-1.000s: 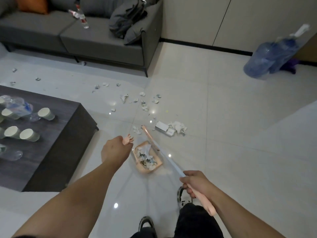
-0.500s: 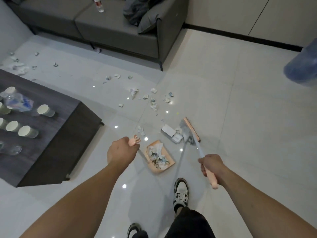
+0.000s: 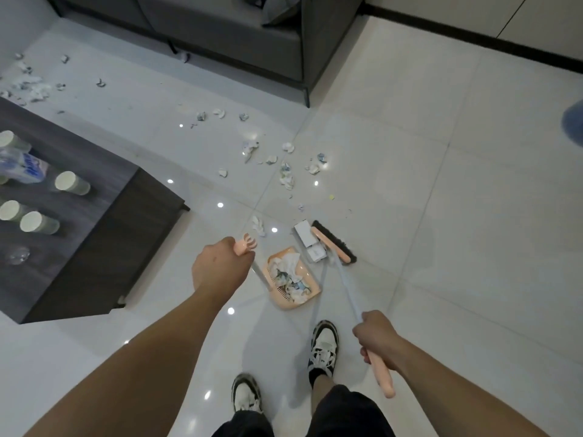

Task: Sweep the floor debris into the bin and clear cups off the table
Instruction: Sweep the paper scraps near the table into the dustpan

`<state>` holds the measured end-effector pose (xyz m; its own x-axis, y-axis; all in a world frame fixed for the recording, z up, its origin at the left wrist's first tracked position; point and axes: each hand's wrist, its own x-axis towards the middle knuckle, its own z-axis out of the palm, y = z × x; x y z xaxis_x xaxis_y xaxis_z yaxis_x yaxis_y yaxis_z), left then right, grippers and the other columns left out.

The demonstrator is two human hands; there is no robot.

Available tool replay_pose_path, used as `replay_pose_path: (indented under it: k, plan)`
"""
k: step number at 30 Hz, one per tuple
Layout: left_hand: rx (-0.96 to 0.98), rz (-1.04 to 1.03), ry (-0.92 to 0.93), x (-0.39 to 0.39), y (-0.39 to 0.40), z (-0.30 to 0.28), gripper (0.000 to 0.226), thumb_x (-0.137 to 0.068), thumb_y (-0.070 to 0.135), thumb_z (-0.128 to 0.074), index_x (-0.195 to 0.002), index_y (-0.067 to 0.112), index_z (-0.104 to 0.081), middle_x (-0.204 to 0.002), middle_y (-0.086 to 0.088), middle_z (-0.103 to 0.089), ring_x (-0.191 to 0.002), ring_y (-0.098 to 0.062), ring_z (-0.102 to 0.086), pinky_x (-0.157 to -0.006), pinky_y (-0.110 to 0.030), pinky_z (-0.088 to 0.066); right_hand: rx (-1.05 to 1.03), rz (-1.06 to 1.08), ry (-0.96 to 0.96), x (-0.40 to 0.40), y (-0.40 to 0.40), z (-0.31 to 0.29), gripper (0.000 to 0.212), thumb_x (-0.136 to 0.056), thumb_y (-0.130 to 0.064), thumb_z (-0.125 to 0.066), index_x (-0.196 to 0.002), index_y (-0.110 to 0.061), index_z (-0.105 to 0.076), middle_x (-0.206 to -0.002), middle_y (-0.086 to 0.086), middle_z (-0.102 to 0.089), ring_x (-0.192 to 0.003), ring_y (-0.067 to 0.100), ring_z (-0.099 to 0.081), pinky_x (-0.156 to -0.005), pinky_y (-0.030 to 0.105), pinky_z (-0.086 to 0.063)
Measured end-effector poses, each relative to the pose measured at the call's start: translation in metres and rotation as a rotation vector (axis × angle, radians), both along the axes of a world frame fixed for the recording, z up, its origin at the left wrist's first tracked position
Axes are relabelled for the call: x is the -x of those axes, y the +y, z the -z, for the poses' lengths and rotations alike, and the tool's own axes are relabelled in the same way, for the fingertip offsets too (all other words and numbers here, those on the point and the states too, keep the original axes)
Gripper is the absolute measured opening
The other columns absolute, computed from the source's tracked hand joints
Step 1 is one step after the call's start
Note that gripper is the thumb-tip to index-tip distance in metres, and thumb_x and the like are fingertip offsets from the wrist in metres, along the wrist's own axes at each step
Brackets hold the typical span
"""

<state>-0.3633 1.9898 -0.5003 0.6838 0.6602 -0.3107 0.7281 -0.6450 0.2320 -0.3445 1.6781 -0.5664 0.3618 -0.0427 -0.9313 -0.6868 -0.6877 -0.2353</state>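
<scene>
My left hand (image 3: 219, 268) grips the pink handle top of a standing dustpan (image 3: 291, 277), which sits on the white floor holding crumpled paper. My right hand (image 3: 375, 337) grips the pink end of the broom handle. The broom head (image 3: 334, 244) rests on the floor just right of a small white box (image 3: 307, 239), beyond the dustpan's mouth. Paper scraps (image 3: 285, 176) lie scattered further out. Several paper cups (image 3: 71, 182) lie on the dark coffee table (image 3: 104, 241) at the left.
A grey sofa (image 3: 236, 39) stands at the back, one leg near the scraps. More scraps (image 3: 31, 88) lie behind the table. A crushed plastic bottle (image 3: 22, 167) lies among the cups. My feet (image 3: 323, 346) stand just behind the dustpan. A blue blur (image 3: 574, 124) shows at the right edge.
The broom head swung from beside the dustpan out to the right and now sits behind the white box. My view tilted down and moved closer; the dustpan stayed put.
</scene>
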Motion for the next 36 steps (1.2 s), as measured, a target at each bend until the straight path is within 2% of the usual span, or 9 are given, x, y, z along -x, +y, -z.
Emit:
replay_pose_path:
  k: [4,8,10,16,24,28,31,34,36]
  plan:
    - [0.011,0.024,-0.013,-0.004,0.001,0.002,0.026,-0.081,0.045,-0.054,-0.069,0.022,-0.051,-0.062,0.002,-0.057,-0.057,-0.018,-0.054,-0.05,-0.026,-0.036,-0.061,0.082,0.062,0.025,0.019,-0.013,0.019,-0.087,0.002,-0.047,-0.103,-0.009,-0.047,-0.079,0.019,-0.053,-0.044,0.021,-0.048,-0.043,0.024,-0.042]
    - [0.033,0.037,-0.025,0.003,0.007,0.003,0.026,-0.082,0.046,-0.055,-0.07,0.023,-0.05,-0.064,0.002,-0.056,-0.058,-0.017,-0.053,-0.05,-0.025,-0.033,-0.149,0.198,0.108,0.047,0.041,-0.035,0.008,-0.087,0.002,-0.052,-0.092,-0.003,-0.057,-0.058,0.012,-0.048,-0.038,0.018,-0.042,-0.04,0.022,-0.036]
    - [0.047,0.038,-0.025,0.011,0.012,0.002,0.026,-0.082,0.045,-0.055,-0.07,0.023,-0.05,-0.065,0.001,-0.056,-0.059,-0.018,-0.053,-0.05,-0.026,-0.033,-0.178,0.264,0.153,0.059,0.05,-0.045,0.01,-0.089,-0.001,-0.053,-0.094,-0.003,-0.061,-0.054,0.008,-0.05,-0.038,0.016,-0.041,-0.038,0.021,-0.034]
    - [0.09,0.059,-0.033,0.039,0.031,0.001,0.027,-0.084,0.046,-0.056,-0.072,0.023,-0.05,-0.068,0.0,-0.055,-0.06,-0.018,-0.051,-0.052,-0.026,-0.032,-0.284,0.421,0.219,0.094,0.056,-0.069,0.016,-0.093,-0.008,-0.057,-0.106,0.001,-0.061,-0.06,0.006,-0.051,-0.042,0.012,-0.038,-0.036,0.022,-0.031]
    - [0.138,0.092,-0.082,0.077,0.063,-0.012,0.022,-0.079,0.041,-0.053,-0.071,0.021,-0.051,-0.068,-0.001,-0.058,-0.063,-0.022,-0.054,-0.053,-0.028,-0.036,-0.454,0.667,0.244,0.105,0.06,-0.1,0.012,-0.098,-0.01,-0.056,-0.105,-0.005,-0.048,-0.062,0.005,-0.045,-0.04,0.009,-0.035,-0.031,0.017,-0.032]
    - [0.152,0.052,-0.103,0.089,0.089,-0.025,0.023,-0.077,0.042,-0.052,-0.071,0.02,-0.052,-0.069,-0.002,-0.059,-0.064,-0.024,-0.056,-0.054,-0.03,-0.038,-0.471,0.632,0.198,0.098,0.085,-0.113,0.015,-0.099,-0.011,-0.054,-0.109,-0.004,-0.046,-0.063,0.004,-0.042,-0.04,0.008,-0.032,-0.03,0.017,-0.031]
    - [0.151,0.0,-0.122,0.098,0.112,-0.032,0.024,-0.077,0.044,-0.057,-0.073,0.02,-0.055,-0.07,0.0,-0.059,-0.066,-0.023,-0.057,-0.055,-0.029,-0.039,-0.441,0.517,0.109,0.091,0.108,-0.125,0.014,-0.098,-0.011,-0.055,-0.109,-0.004,-0.051,-0.065,0.005,-0.044,-0.042,0.009,-0.032,-0.033,0.016,-0.028]
    - [0.135,-0.072,-0.133,0.105,0.131,-0.037,0.026,-0.079,0.047,-0.061,-0.074,0.021,-0.057,-0.069,0.002,-0.058,-0.069,-0.025,-0.058,-0.06,-0.031,-0.045,-0.355,0.39,-0.011,0.08,0.128,-0.129,0.017,-0.096,-0.01,-0.058,-0.112,-0.003,-0.055,-0.065,0.005,-0.046,-0.043,0.01,-0.033,-0.036,0.017,-0.026]
    - [0.118,-0.112,-0.133,0.11,0.139,-0.038,0.028,-0.082,0.048,-0.06,-0.074,0.022,-0.058,-0.069,0.002,-0.058,-0.069,-0.025,-0.059,-0.064,-0.032,-0.05,-0.335,0.358,-0.054,0.069,0.14,-0.126,0.012,-0.096,-0.008,-0.058,-0.107,-0.002,-0.056,-0.064,0.006,-0.046,-0.043,0.01,-0.033,-0.037,0.018,-0.026]
